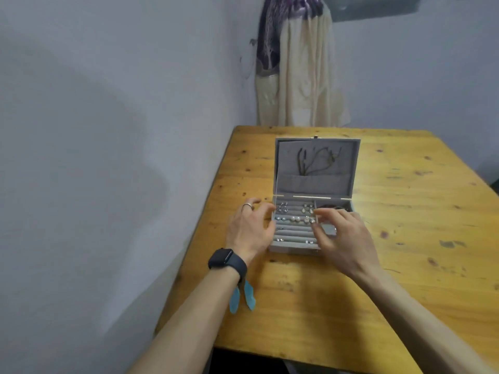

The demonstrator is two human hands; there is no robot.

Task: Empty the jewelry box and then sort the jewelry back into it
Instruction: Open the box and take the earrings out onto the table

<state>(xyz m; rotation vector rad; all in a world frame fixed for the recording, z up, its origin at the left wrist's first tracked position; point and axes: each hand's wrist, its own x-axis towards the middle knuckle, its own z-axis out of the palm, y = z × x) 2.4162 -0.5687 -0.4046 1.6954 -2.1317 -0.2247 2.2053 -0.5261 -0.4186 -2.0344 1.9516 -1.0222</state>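
1. The jewelry box (pixel 297 246) sits on the table (pixel 405 217) straight ahead of you at 12 o'clock. Its lid stands upright at the far side, with dark cords (pixel 316 160) hanging in the lid pocket.
2. The padded rolls hold earrings (pixel 295 218) in rows, and each row's long axis runs from 9 to 3 o'clock across the left part of the box. Judging by how full it is, the emptying has barely begun.
3. Your right hand (pixel 345 236) hovers over the divider between the rolls and the right compartment (pixel 334 207). Its fingers curl toward the thumb in a pinching shape. Whether they already hold a piece cannot be told, since blur and the hand itself hide the tips.
4. The relation that matters: the nearest earrings lie just beside your right fingertips (pixel 320 211), at 9 o'clock from them. So the right hand is the nearer one for the right ends of the rows.
5. Your left hand (pixel 249 230), with a ring (pixel 247 205) and a watch (pixel 224 259), sits at the box's left wall. Its fingers are spread and loosely curved, gripping nothing visible. The left ends of the rows lie at 3 o'clock from its fingertips.
6. You should probably lift each piece straight up out of its slot, across the roll's axis, so the posts don't snag.
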